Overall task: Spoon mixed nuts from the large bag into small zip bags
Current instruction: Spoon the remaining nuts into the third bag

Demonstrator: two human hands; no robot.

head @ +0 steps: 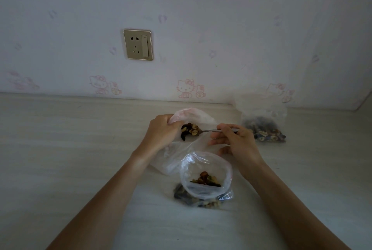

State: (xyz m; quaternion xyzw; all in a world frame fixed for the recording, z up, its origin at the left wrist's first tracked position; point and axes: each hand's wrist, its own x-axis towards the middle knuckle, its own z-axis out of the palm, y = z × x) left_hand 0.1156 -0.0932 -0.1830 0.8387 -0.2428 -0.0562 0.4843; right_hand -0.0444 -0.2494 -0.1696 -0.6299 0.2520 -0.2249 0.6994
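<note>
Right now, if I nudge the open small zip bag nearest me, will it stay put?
Probably not. The small zip bag is thin floppy film, so its open mouth would likely buckle. Only a few nuts weigh it down, so it should slide easily and may tip.

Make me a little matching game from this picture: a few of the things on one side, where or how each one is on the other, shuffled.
Things:
1. spoon
2. left hand
3. open small zip bag
4. wall socket

States:
A. standing nearest the person, some nuts inside
B. on the wallpaper above the table
C. loaded with nuts, held by the right hand
D. gripping the large bag rim

Pairs: 1-C, 2-D, 3-A, 4-B
</note>
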